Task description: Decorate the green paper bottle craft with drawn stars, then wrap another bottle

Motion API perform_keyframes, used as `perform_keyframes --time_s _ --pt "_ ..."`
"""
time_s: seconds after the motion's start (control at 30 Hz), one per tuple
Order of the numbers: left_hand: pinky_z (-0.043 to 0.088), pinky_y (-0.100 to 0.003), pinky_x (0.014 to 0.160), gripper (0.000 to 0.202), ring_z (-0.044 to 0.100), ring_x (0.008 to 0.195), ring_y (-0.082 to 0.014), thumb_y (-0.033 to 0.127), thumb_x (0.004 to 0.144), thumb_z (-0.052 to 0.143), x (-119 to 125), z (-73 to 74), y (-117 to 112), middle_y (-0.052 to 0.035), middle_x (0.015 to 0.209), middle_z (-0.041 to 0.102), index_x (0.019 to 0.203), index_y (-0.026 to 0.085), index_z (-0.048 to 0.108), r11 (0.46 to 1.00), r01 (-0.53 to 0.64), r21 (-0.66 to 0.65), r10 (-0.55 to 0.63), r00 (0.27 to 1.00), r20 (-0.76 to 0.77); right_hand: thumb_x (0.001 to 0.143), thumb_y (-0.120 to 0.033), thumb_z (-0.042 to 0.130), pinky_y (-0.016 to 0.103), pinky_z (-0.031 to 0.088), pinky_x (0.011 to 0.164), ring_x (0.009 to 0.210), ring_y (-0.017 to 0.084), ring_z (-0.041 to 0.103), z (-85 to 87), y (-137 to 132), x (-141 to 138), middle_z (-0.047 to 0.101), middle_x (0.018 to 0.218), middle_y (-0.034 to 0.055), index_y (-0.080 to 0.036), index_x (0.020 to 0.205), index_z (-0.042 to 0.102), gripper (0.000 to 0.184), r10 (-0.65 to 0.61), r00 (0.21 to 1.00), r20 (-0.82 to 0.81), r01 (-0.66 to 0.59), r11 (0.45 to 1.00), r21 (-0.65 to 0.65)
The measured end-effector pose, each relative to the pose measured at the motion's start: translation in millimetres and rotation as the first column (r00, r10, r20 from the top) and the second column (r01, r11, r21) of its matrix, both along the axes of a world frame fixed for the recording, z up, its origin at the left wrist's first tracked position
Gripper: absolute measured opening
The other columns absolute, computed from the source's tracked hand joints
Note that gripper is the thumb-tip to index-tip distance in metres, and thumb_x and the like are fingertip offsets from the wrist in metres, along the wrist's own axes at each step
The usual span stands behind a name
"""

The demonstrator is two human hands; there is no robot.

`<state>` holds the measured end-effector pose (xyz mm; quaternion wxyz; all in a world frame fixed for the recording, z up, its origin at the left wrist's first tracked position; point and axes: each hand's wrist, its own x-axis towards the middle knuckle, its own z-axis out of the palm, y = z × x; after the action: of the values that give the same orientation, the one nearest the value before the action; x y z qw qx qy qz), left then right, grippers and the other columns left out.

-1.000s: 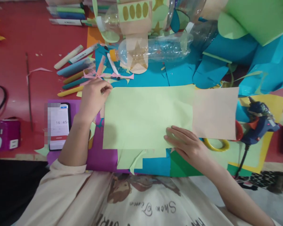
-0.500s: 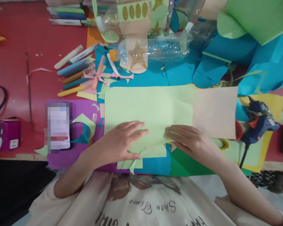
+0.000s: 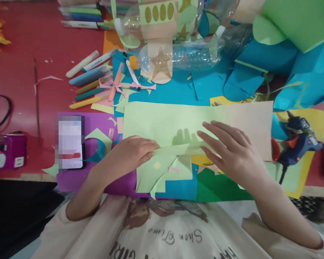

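A light green sheet of paper [image 3: 156,120] lies in front of me, its near edge turned up in a narrow fold. My left hand [image 3: 136,151] has its fingers together and closed on the left part of that folded edge. Over the sheet's right end, my right hand [image 3: 229,147] is open with fingers spread, its fingertips casting a shadow on the paper; whether they touch it I cannot tell. A pale pink sheet [image 3: 255,129] extends beyond the green one on the right. Light green offcuts [image 3: 149,176] lie just below the fold.
A phone [image 3: 70,140] rests on purple paper at the left, below several markers [image 3: 90,75]. A clear plastic bottle [image 3: 189,55] lies at the back. A blue glue gun [image 3: 297,145] and a red scissor handle [image 3: 275,149] are at the right. Blue paper [image 3: 175,95] covers the middle.
The sheet's near edge has been turned up into a fold, uncovering more offcuts below. My left hand's fingers have closed on it. My right hand has shifted right and spread its fingers.
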<state>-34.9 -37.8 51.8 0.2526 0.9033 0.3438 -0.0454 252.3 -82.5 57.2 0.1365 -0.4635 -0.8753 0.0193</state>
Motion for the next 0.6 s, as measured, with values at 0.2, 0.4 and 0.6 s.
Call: perform_keyframes --time_s 0.2,0.4,0.6 --pt "0.05 -0.031 0.077 0.015 0.07 0.085 -0.0205 0.02 0.092 0.053 16 6.7 19 -0.0007 0.091 0.077 0.095 0.021 0.068 0.999 0.04 0.0 -0.04 0.991 -0.129 0.093 -0.01 0.046 0.046 0.045 0.11 0.138 0.026 0.047 -15.0 -16 -26 0.058 0.141 0.0083 -0.022 0.134 0.054 0.044 0.164 0.986 0.012 -0.163 0.985 -0.049" --pt "0.05 -0.034 0.082 0.014 0.069 0.084 -0.0225 0.024 0.091 0.057 20 9.5 23 -0.0033 0.085 0.075 0.099 0.019 0.068 0.991 0.04 0.128 -0.019 0.986 -0.166 0.093 -0.01 0.049 0.053 0.039 0.114 0.138 0.029 0.046 -32.1 -13 -28 0.058 0.142 0.0078 -0.024 0.133 0.057 0.043 0.094 0.993 0.064 -0.09 0.994 -0.057" --pt "0.048 -0.042 0.102 0.033 0.062 0.118 -0.0273 0.021 0.098 0.045 18 -7.3 11 -0.016 0.13 0.063 0.126 0.015 0.061 0.945 -0.057 0.323 0.061 0.998 -0.005 0.093 -0.008 0.048 0.051 0.046 0.109 0.133 0.03 0.052 -39.0 1 -24 0.059 0.14 0.0109 -0.023 0.133 0.057 0.044 0.08 0.993 0.084 -0.074 0.994 -0.075"
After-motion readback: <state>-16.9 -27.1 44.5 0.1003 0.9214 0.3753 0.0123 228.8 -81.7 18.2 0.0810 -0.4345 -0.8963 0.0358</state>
